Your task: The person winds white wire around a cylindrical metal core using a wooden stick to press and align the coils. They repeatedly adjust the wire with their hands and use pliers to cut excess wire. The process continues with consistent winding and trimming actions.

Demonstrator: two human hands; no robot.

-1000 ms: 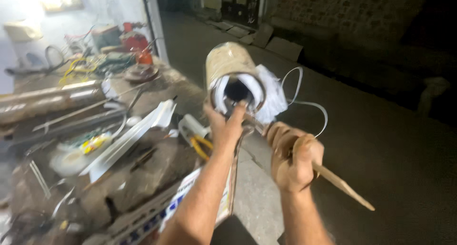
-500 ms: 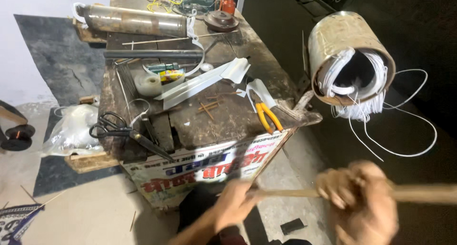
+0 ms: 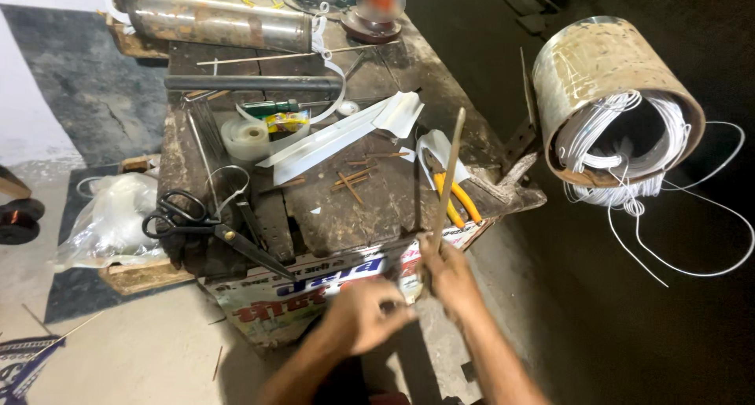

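My right hand (image 3: pixel 448 275) is closed around the lower end of a thin wooden stick (image 3: pixel 447 181), just off the workbench's (image 3: pixel 338 216) near edge, toward its right corner. The stick's long axis runs nearly upright, leaning a little to the right, and its free tip points up and away from me, over the yellow-handled pliers (image 3: pixel 456 200) that lie near the bench's right edge. My left hand (image 3: pixel 366 314) sits just beside the right one, lower and nearer to me, its fingers curled in; whether they pinch the stick's bottom end or anything else I cannot tell, since the knuckles cover it. The stick's lower end is hidden inside my right fist.

Black scissors (image 3: pixel 189 216) lie at the bench's near left corner, a long metal cylinder (image 3: pixel 212 20) across its far edge. To the right of the bench, well apart from my hands, a rusty metal drum (image 3: pixel 598 75) faces me with white wire (image 3: pixel 629 145) coiled inside and loose loops trailing out. My forearms are cut off by the lower frame edge.
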